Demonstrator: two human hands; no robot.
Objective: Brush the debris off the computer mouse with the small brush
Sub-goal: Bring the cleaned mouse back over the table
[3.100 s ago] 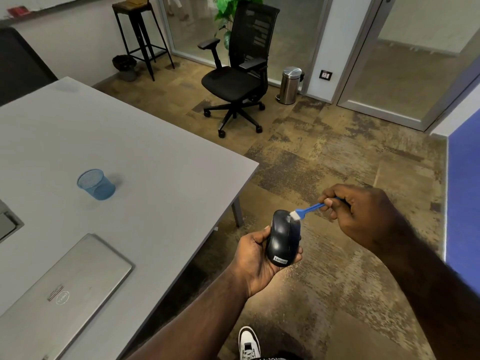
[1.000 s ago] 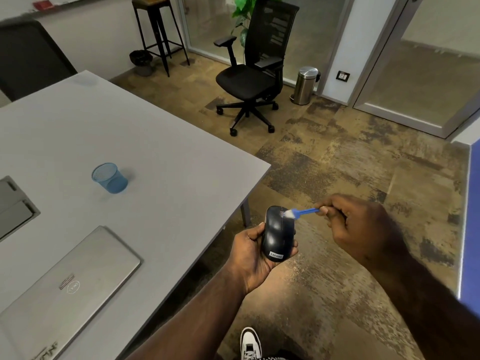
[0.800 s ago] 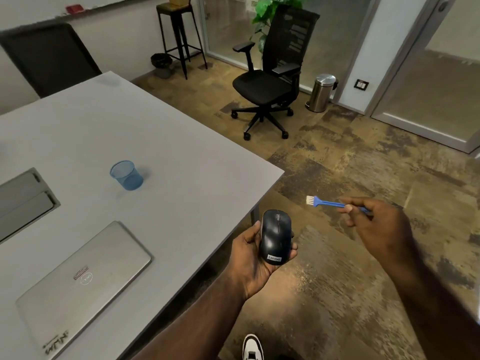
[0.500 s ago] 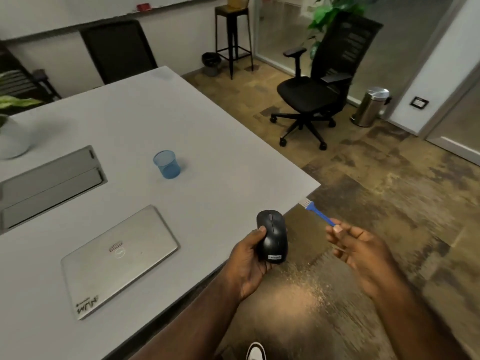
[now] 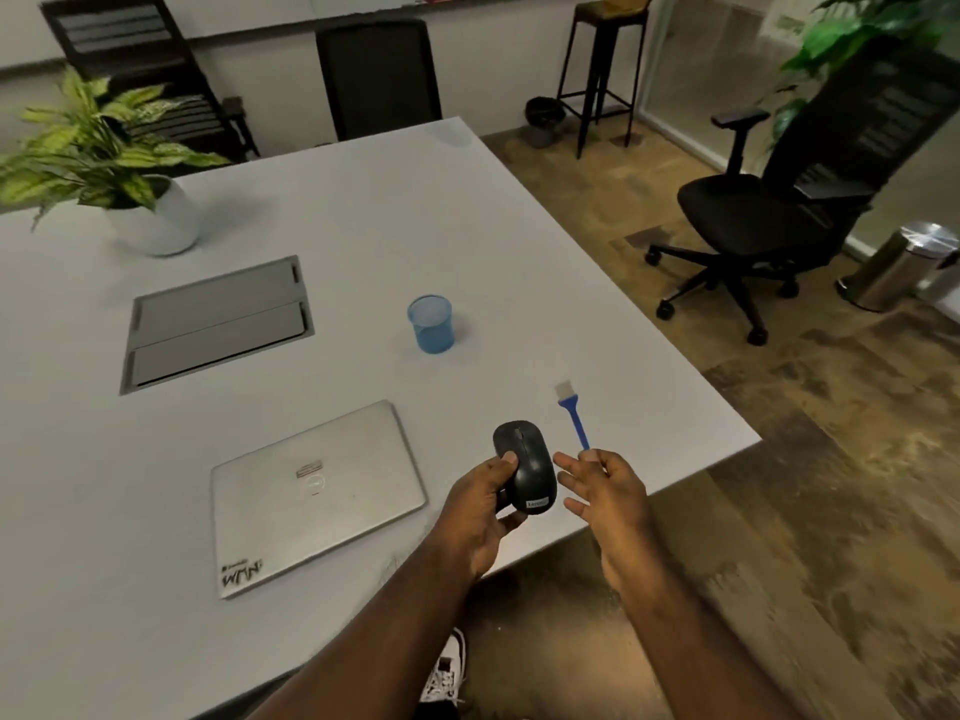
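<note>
My left hand (image 5: 480, 511) grips a black computer mouse (image 5: 525, 466) over the near right part of the grey table (image 5: 363, 226). Its label end points toward me. Right of the mouse, my right hand (image 5: 605, 491) holds the small blue brush (image 5: 574, 415) by the end of its handle, between thumb and forefinger, with the other fingers spread. The white bristles point away from me, above the table top. Brush and mouse are apart.
A shut silver laptop (image 5: 311, 491) lies left of my hands. A blue cup (image 5: 431, 324), a cable hatch (image 5: 218, 322) and a potted plant (image 5: 150, 210) stand farther back. A black office chair (image 5: 769, 220) and steel bin (image 5: 904, 267) are on the floor at right.
The brush has lifted off the mouse and swung away to the right. Both hands have moved from over the floor to over the table's near right corner, and my view has turned left.
</note>
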